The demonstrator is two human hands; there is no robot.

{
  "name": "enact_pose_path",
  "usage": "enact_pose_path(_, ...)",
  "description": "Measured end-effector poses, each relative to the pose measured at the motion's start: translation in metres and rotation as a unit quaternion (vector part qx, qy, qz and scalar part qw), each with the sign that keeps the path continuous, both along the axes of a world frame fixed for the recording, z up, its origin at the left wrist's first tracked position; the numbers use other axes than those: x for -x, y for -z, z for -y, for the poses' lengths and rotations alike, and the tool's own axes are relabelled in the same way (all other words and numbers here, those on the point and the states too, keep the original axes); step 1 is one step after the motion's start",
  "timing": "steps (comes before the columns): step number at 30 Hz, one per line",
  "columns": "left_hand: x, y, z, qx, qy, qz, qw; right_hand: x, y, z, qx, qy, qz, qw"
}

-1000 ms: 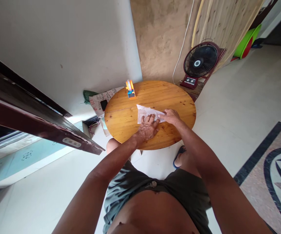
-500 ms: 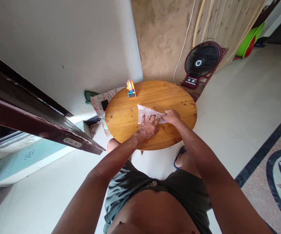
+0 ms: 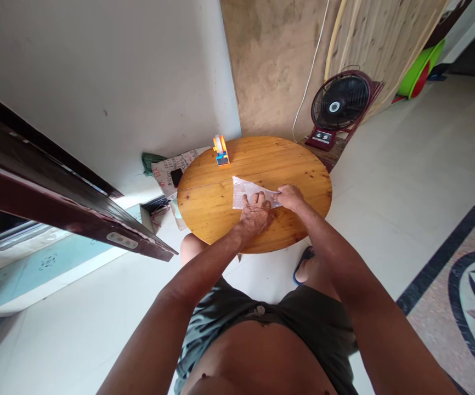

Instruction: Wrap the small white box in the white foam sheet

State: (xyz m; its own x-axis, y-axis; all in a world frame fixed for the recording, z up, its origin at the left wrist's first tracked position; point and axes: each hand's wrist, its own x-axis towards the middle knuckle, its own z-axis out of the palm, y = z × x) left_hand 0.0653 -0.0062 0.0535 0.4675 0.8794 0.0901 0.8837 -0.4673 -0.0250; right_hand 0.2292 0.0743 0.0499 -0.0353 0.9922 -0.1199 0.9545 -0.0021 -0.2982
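A crinkled, translucent plastic sheet (image 3: 241, 189), whitish pink and perhaps bubble wrap, lies on the oval wooden table (image 3: 204, 206). My left hand (image 3: 257, 215) presses on its near edge from above, fingers apart and slightly bent. At the sheet's right end, my right hand (image 3: 290, 196) is closed and pinches the gathered corner. Part of the sheet is hidden beneath my left fingers. Toward the table's back edge stands an orange and blue tape dispenser (image 3: 221, 151) with a roll on it, apart from both hands.
A dark red fan (image 3: 340, 104) stands behind the table on the right. From the left, a dark wooden door edge (image 3: 139, 241) juts in. Printed cardboard (image 3: 163, 175) and a black phone-like object (image 3: 176, 176) lie left of the table. A wall is close behind.
My left hand has slid slightly to the right over the sheet, with its fingers more bent. My right hand keeps its pinch in nearly the same place.
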Motion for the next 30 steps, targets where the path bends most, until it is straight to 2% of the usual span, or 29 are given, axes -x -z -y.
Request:
enact_pose_path(4,-0.001,0.004,-0.003,-0.001,0.002,0.010,1.000,0.005,0.007,0.002,0.000,0.016,-0.114,0.993)
enact_pose_path(7,-0.001,0.007,-0.004,-0.004,0.005,0.021,1.000,0.011,0.011,0.005,0.022,0.065,-0.227,0.971)
enact_pose_path(9,0.001,0.008,-0.003,-0.009,0.010,0.029,0.999,0.014,0.011,0.007,0.028,0.088,-0.265,0.960)
enact_pose_path(17,0.030,0.013,-0.009,-0.024,0.062,0.130,0.989,0.024,-0.001,0.011,0.040,0.153,-0.361,0.919)
enact_pose_path(25,0.044,0.007,-0.047,-0.015,0.090,0.197,0.976,0.039,-0.012,0.011,0.023,0.172,-0.411,0.895)
enact_pose_path(30,0.042,0.002,-0.066,0.004,0.092,0.239,0.967,0.046,-0.009,0.009,0.012,0.161,-0.406,0.900)
